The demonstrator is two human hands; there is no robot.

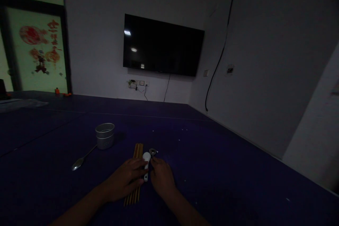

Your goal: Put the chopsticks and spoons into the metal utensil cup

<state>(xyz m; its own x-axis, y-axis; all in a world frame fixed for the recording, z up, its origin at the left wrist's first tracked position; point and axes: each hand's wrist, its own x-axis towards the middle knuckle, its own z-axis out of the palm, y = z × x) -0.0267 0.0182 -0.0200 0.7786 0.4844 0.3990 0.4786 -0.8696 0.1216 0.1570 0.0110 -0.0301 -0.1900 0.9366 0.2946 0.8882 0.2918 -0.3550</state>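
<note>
Sliding the white spoon [146, 156] left could scatter the chopsticks [138, 151]; left hand [122, 180]: fingers apart; right hand [162, 178]: grip on metal utensil [152, 151] cannot be determined.

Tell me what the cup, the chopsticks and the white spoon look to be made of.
Cup: seemingly metal, satin grey, with a soft sheen and thin rim.
Chopsticks: probably wood or bamboo, yellowish brown; finish unclear in this dim light.
White spoon: ceramic or plastic, smooth, evenly white; I can't tell which.
</note>
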